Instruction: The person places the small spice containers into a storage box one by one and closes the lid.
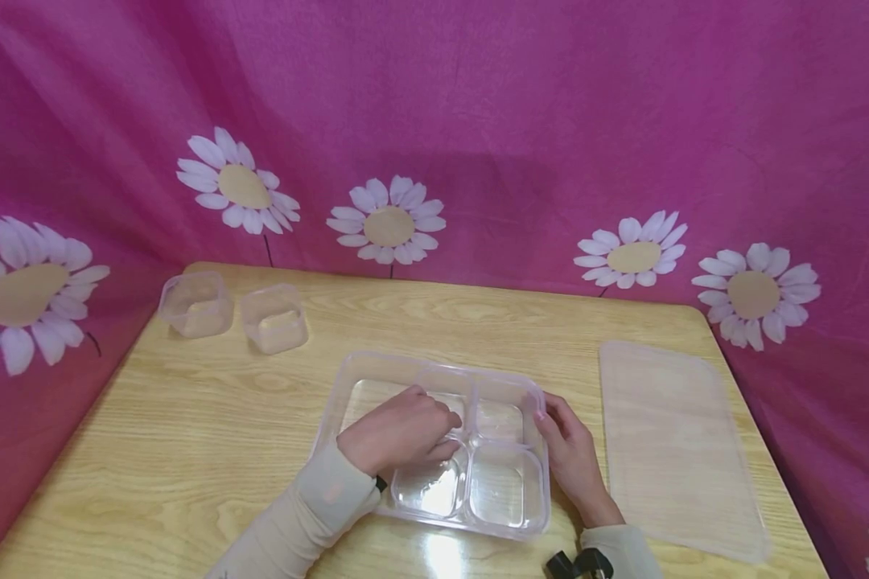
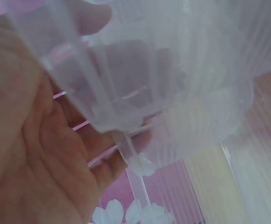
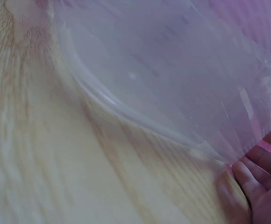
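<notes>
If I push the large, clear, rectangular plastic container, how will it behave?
The large, clear, rectangular plastic container will probably slide rather than tip, being low and broad. It looks light, its walls being thin, and maybe slippery, given its gloss.

Magenta cloth (image 1: pixel 492 96), white daisies (image 1: pixel 633 257), tan centres (image 1: pixel 389 226); yellowish wood-grain table (image 1: pixel 188 418); clear pink-tinged tray (image 1: pixel 500 486).

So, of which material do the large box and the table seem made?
The large box seems clear, glossy plastic: highlights shine, grain shows through. The table seems wood or printed laminate, slightly glossy: streaked grain, a bright reflection.
</notes>
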A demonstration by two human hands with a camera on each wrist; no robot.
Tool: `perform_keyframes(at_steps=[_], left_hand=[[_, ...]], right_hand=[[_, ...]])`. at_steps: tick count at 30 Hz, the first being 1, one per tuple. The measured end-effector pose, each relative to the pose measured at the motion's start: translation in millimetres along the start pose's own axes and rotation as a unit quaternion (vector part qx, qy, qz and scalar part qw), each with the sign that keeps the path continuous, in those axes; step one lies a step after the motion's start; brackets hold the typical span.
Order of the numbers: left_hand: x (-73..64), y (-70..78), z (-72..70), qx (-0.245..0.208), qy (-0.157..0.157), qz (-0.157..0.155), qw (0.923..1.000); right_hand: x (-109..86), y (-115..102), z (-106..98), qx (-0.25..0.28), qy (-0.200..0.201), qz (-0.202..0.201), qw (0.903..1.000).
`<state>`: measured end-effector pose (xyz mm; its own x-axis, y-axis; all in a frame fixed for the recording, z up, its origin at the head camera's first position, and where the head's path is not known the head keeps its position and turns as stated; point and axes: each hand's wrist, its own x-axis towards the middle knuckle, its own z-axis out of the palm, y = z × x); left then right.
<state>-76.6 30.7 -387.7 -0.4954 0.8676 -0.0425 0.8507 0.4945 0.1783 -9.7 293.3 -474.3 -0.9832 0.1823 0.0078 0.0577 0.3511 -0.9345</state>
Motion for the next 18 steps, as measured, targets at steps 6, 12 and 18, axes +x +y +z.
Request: perform_keyframes(at_steps=[6,12,18], left_hand=[[-1.7,0.9,-4.3,0.015,0.009,-0.001,0.9999],[-3.7,1.6,-6.8,0.027,0.019,-0.001,0.9994],[-5.0,2.6,-10.1,0.038,0.03,0.007,0.9988]], right_hand=[[0.3,-0.2,-0.2,-0.002,-0.005,0.002,1.0],[0.6,0.5,0.2,-0.006,-0.001,0.0,1.0],[0.2,1.0,-0.3,-0.009,0.003,-0.006,0.9999]])
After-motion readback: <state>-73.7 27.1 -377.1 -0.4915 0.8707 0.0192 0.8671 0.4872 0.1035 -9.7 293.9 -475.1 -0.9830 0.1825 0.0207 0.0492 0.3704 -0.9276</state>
